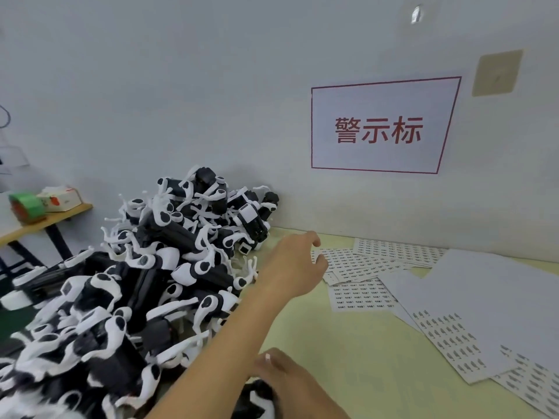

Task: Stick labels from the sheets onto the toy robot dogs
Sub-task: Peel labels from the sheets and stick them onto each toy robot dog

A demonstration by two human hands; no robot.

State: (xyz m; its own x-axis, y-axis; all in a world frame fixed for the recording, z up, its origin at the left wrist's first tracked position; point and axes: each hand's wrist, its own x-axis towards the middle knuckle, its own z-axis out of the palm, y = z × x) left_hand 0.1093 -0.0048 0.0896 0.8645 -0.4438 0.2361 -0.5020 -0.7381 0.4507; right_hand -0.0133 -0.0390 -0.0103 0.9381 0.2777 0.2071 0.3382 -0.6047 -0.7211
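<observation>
Head view: your left hand [295,261] reaches out over the label sheets [360,267] by the wall, fingers [314,238] loosely spread, holding nothing, just above the nearest sheet. Your right hand [281,373] sits low at the frame's bottom, curled onto a toy dog [257,397]; grip partly hidden. The dog pile [151,282] lies just left of your forearm. Risk, as I judge it: the sheets overlap loosely, so a careless pinch may drag a whole sheet, and your forearm could topple dogs onto the tabletop [348,358]
</observation>
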